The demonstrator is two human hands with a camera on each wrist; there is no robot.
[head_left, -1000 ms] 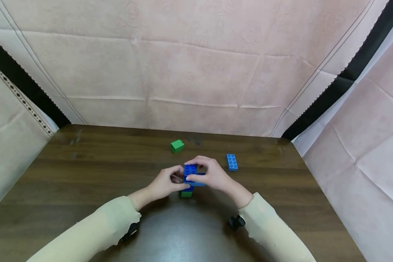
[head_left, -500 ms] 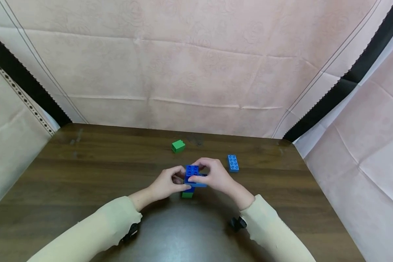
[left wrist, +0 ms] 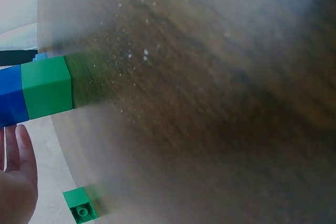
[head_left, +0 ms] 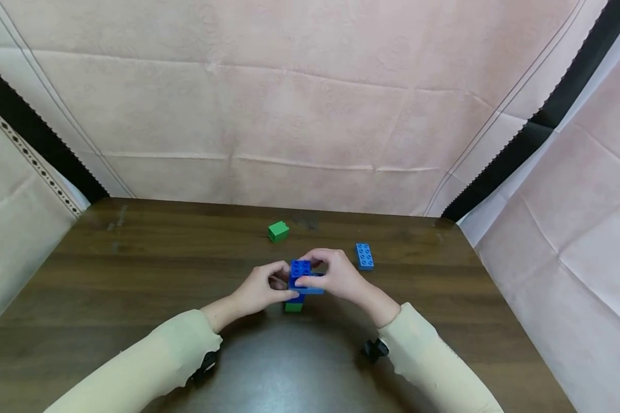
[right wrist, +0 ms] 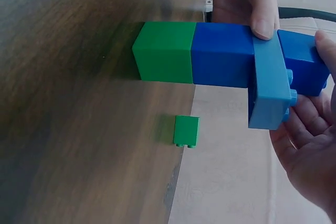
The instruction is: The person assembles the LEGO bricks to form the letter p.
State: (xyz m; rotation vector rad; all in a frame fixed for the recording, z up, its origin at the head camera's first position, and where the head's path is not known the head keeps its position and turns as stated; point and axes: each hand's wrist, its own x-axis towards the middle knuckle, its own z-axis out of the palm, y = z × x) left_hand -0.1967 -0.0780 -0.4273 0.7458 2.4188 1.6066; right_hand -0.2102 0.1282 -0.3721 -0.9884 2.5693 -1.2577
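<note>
A small upright stack of toy building bricks stands on the table between both hands. At its foot is a green brick (right wrist: 165, 53), under a dark blue brick (right wrist: 223, 53). Above these, a light blue brick (right wrist: 269, 87) juts out to the right. The top dark blue brick (head_left: 301, 267) sits over its left part, with a thin gap showing between them in the right wrist view. My right hand (head_left: 336, 276) pinches that top brick between thumb and fingers. My left hand (head_left: 260, 289) holds the stack from the left, its thumb on the light blue brick's near edge.
A loose green brick (head_left: 278, 231) lies behind the stack on the dark wooden table (head_left: 175, 252). Farther right is a loose light blue brick (head_left: 364, 256) with its studs up. Pale cloth (head_left: 299, 115) hangs beyond the table's far edge.
The right hand's fingers have shifted slightly to the right on the far side of the top brick. The left hand and the stack stay in place, while the view drifts a little.
</note>
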